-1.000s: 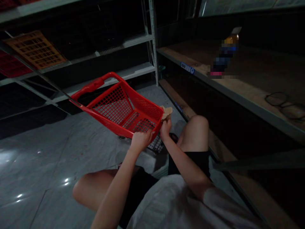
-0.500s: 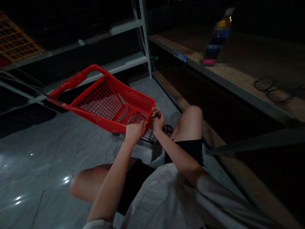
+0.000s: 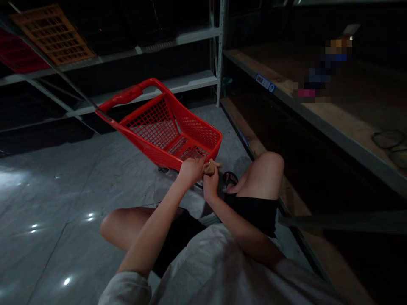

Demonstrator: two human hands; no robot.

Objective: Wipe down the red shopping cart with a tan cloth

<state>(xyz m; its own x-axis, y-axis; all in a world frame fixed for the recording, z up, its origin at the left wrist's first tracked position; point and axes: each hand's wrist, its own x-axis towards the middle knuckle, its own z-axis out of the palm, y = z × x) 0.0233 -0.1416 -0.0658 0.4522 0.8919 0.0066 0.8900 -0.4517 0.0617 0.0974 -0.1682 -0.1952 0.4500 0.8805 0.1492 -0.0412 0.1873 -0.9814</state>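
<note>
A small red shopping cart [image 3: 178,159] with a lattice basket stands on the floor in front of me. My left hand [image 3: 191,170] is closed over the rim at its near end, with the fingertips hidden from above. Right beside it, my right hand [image 3: 211,183] pinches a crumpled tan cloth [image 3: 210,167] against the same end of the cart. The fingers of the two hands almost meet at the cloth; whether the left ones touch it is unclear.
White metal shelving [image 3: 190,80] runs behind the cart, with an orange crate [image 3: 57,36] and a red crate [image 3: 19,51]. At right, a wooden shelf [image 3: 318,110] holds dark-rimmed glasses [image 3: 389,140] and a pixelated item [image 3: 327,63]. My bent knees flank the cart's near end.
The view has turned left, so shelves and cart appear further right. My left hand has come closer to the right hand, and the cloth is more bunched and sticks out to the right.
</note>
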